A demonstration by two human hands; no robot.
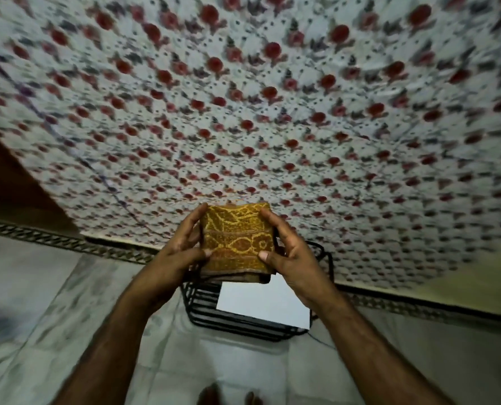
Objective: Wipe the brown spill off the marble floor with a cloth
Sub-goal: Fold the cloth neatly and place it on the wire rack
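A folded yellow-and-brown patterned cloth [234, 238] is held up in front of me, above a black wire basket [202, 305]. My left hand [179, 252] grips its left edge, thumb on the front and fingers curled behind. My right hand [287, 252] grips the right edge the same way. The pale marble floor [68, 317] lies below. No brown spill shows in this view.
A bed with a white sheet printed with red flowers [272, 112] fills the upper part of the view; its patterned border [68, 241] runs along the floor. A white sheet or card [261, 302] lies in the basket. My toes [229, 396] show at the bottom edge.
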